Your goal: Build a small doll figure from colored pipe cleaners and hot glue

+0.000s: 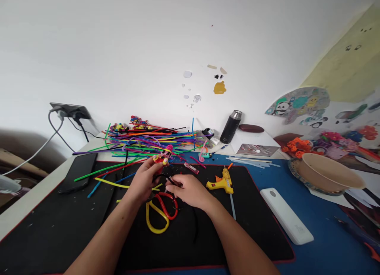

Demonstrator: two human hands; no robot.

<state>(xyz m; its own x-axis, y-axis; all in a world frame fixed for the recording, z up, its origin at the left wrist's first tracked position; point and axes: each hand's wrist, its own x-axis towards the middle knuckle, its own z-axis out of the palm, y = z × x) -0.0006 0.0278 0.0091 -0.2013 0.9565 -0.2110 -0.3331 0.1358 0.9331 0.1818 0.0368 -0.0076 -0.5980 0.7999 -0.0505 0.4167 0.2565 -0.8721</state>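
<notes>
My left hand (145, 179) is closed around a small pipe-cleaner figure (163, 155) in pink, yellow and red, held upright above the black mat (59, 219). My right hand (190, 191) pinches a thin black pipe cleaner (165, 177) that runs up toward the figure. Just below both hands lie scissors (160, 211) with one yellow and one red handle loop. A second black pipe cleaner (195, 223) lies on the mat under my right wrist.
A heap of coloured pipe cleaners (142, 142) lies behind the hands. A yellow glue gun (221, 183) stands right of them. A white remote-shaped box (286, 215), a brown bowl (326, 172), a black flask (230, 127) and a phone (78, 171) sit around the mat.
</notes>
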